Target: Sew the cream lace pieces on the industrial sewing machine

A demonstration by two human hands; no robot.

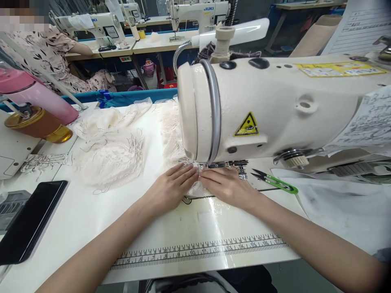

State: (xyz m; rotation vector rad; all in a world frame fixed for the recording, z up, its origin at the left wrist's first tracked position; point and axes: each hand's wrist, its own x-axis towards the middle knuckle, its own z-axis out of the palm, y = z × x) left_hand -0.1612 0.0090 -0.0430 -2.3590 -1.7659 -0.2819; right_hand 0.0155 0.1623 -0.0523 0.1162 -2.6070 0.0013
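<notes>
Just left of the presser foot, my left hand lies with its fingers stretched over a pale lace fabric. My right hand rests on the same fabric from the other side, fingers flat and reaching toward the left fingertips. Both hands are open; their thumbs are mostly hidden. The lace runs under the presser foot of a cream sewing machine, and more of it is bunched behind the needle area. Green thread snips lie right of my right hand.
Pale lace pieces with loose threads lie at left. Beyond them stand a pink bottle and an amber cup. A black phone is at front left. A printed ruler edges the table. A co-worker sits ahead.
</notes>
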